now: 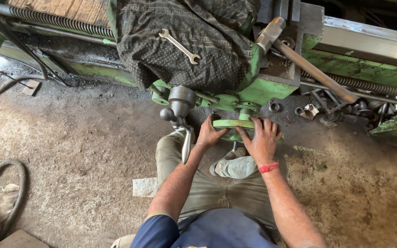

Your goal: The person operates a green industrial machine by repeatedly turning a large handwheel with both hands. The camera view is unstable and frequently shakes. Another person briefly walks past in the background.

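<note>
Both my hands grip a green handwheel [233, 123] on the front of a green lathe carriage [272, 85]. My left hand [210, 132] holds the wheel's left rim. My right hand [263, 138], with a red thread around its wrist, wraps over the right rim. Just left of my left hand, a grey metal lever with ball knobs [180, 108] hangs down from the carriage.
A dark dotted cloth [184, 50] drapes the lathe, with a steel spanner [179, 46] lying on it. A hammer [309, 64] rests to the right. Small metal parts [309, 111] lie by the lead screw [368, 85]. Hoses [10, 193] curl on the dirt floor [70, 138] at left.
</note>
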